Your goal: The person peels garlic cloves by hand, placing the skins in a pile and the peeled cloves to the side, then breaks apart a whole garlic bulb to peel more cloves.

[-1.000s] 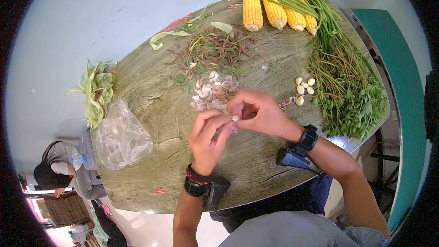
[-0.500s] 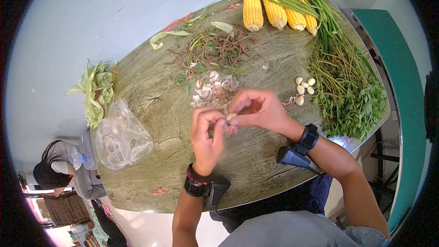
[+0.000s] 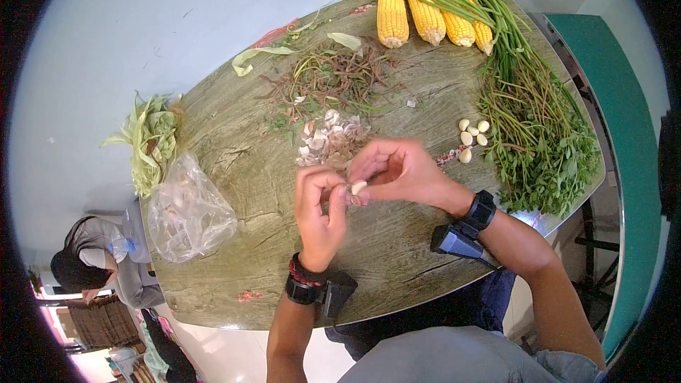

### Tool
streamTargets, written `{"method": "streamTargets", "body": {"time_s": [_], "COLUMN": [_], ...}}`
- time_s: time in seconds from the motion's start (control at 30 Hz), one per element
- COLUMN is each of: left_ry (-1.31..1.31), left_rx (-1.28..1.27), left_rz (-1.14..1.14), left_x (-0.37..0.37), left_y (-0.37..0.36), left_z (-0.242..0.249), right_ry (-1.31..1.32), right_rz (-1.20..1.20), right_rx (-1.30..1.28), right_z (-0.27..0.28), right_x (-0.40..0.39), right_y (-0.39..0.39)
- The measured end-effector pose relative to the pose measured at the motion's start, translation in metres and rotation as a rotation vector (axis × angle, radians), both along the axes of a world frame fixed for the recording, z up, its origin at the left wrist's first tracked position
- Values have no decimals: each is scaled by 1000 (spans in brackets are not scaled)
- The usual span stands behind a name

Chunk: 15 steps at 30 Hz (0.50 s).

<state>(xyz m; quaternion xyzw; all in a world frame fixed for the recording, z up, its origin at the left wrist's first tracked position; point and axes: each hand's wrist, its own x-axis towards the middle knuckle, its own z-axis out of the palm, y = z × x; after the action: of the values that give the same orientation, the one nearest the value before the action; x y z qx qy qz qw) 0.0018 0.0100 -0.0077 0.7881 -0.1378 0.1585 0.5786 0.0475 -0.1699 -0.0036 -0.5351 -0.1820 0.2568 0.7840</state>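
Observation:
A pale garlic clove (image 3: 359, 187) is pinched between the fingertips of both hands above the table (image 3: 397, 262). My left hand (image 3: 319, 202) is closed on its left side, with a scrap of skin near the fingertips. My right hand (image 3: 401, 174) grips it from the right, thumb and forefinger together. Just beyond the hands lies a heap of garlic skins (image 3: 333, 138). To the right, several peeled garlic cloves (image 3: 465, 139) sit in a small group.
Several corn cobs (image 3: 392, 18) and long green beans (image 3: 489, 7) lie at the far right, above leafy greens (image 3: 546, 149). Stem trimmings (image 3: 333, 78) lie beyond the skins. A plastic bag (image 3: 191, 213) and corn husks (image 3: 152, 142) are at left. Another person (image 3: 92, 252) is beyond the left edge.
The garlic clove has turned more upright between my fingers and shows more of its pale surface. My right fingers have shifted slightly; the other things have stayed in place.

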Motion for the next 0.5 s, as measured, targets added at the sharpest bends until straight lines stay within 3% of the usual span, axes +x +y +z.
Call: {"method": "streamTargets", "body": {"time_s": [0.5], "left_ry": [-39], "left_rx": [-106], "left_rz": [74], "left_x": [-1], "left_y": [3], "left_z": [-6], "right_ry": [-62], "right_rz": [40], "right_rx": [-29], "right_z": [-12], "right_x": [-1], "right_y": [2]}}
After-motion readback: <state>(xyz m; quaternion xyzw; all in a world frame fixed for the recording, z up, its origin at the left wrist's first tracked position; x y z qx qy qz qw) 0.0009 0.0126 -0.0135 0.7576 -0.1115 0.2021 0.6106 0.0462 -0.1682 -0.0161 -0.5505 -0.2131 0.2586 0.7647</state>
